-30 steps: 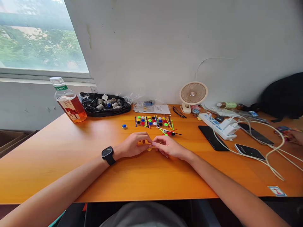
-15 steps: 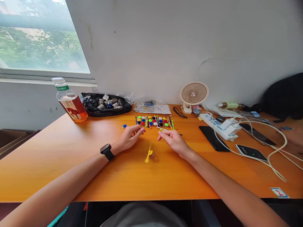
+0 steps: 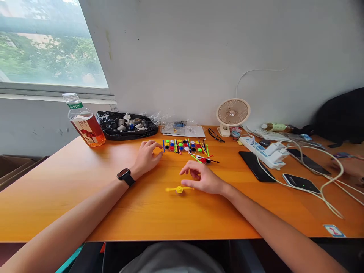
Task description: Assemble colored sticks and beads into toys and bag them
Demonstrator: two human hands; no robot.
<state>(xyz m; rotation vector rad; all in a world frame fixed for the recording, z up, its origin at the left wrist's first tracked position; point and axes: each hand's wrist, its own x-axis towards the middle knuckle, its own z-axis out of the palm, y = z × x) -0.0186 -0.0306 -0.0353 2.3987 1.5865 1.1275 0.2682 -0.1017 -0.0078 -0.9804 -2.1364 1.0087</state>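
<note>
A yellow spinner toy [image 3: 179, 189] with a round hub and two thin arms lies on the table in front of me, slightly blurred. My right hand [image 3: 203, 178] hovers just above its right side, fingers curved and apart, holding nothing visible; whether the thumb touches the toy I cannot tell. My left hand [image 3: 146, 157], with a black watch [image 3: 123, 174] on the wrist, reaches over the table left of the coloured pieces. Its thumb and forefinger are apart, near a blue stick [image 3: 163, 146]. Rows of coloured discs and sticks [image 3: 184, 146] lie beyond both hands.
A loose cluster of assembled pieces [image 3: 204, 159] lies beyond my right hand. A tea bottle [image 3: 88, 127] and black plastic bag [image 3: 108, 131] stand left. A fan [image 3: 233, 113], power strip [image 3: 263, 153], phones and cables fill the right. Another person's hand [image 3: 348, 167] shows at the far right.
The yellow spinner has turned from lengthwise to crosswise. My right hand has come nearer to me, toward it. My left hand has moved left, and the blue disc there is now hidden.
</note>
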